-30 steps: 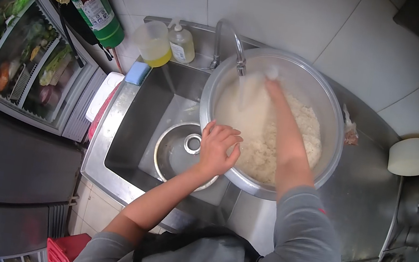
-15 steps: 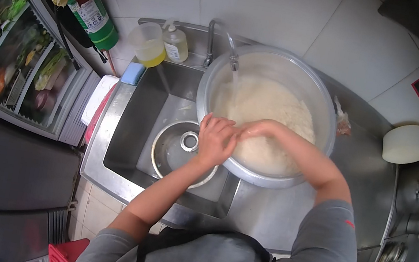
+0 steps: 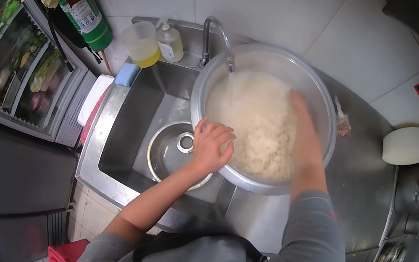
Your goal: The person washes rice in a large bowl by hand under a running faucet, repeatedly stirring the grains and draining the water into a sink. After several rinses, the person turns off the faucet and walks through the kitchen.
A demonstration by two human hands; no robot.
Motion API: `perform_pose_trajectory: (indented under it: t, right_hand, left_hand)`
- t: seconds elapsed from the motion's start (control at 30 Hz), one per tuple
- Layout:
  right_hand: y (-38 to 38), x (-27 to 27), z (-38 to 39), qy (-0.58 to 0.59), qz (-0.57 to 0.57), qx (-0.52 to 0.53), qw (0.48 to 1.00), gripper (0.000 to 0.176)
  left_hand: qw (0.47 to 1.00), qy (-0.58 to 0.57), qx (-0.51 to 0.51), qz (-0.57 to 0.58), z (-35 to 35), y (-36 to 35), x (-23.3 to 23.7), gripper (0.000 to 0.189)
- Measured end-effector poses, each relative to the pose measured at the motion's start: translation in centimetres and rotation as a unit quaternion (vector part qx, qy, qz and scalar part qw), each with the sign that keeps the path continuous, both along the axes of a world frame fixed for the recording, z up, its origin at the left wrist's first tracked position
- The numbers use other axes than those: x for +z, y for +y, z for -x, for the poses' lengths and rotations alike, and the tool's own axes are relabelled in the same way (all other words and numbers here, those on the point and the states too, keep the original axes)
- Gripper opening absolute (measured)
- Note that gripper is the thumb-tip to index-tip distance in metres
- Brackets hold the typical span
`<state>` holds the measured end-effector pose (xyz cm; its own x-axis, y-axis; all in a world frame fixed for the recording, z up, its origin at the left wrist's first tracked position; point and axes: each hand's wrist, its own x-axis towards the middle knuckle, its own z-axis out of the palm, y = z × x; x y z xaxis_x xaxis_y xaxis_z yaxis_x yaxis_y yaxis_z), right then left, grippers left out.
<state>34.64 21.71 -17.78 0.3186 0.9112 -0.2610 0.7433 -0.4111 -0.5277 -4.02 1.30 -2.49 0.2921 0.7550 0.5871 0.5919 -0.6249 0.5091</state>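
Right of the frame's centre, the large pot point(image 3: 279, 64) of wet rice point(image 3: 264, 145) is best steadied by the left hand point(image 3: 212, 146), fingers curled and slightly spread, and gently stirred by the right hand point(image 3: 299, 103), whose finger spread cannot be told.

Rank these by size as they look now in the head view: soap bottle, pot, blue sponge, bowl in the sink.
Largest to smallest:
1. Pot
2. Bowl, partly hidden, but its visible part still outsizes the bottle
3. Soap bottle
4. Sponge
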Motion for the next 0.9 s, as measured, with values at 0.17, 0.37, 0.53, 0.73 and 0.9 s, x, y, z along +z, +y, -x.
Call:
perform_pose_trajectory:
  t: [0.17,0.37,0.53,0.73,0.9]
  right_hand:
    - [4.8,-1.6,9.8,0.109,-0.067,-0.026,0.992,0.062]
    - [1.8,0.4,20.0,0.388,-0.015,0.095,0.917,0.060]
    - [-4.0,1.3,21.3,0.405,0.119,0.234,0.876,0.058]
    - [-12.6,12.4,18.0,0.206,0.316,0.371,0.848,0.056]
    - [-12.5,18.0,11.6,0.210,0.326,0.439,0.810,0.044]
  left_hand:
    - [1.000,-0.002,-0.009,-0.001,0.1,0.1,0.0,0.010]
    - [0.999,-0.032,-0.006,-0.021,0.2,0.0,0.0,0.015]
    - [0.999,-0.039,-0.007,-0.026,0.2,-0.1,-0.1,0.018]
    - [0.999,-0.026,-0.007,-0.035,0.2,-0.1,-0.1,0.017]
    - [0.999,-0.035,-0.008,-0.030,0.1,0.0,-0.2,0.015]
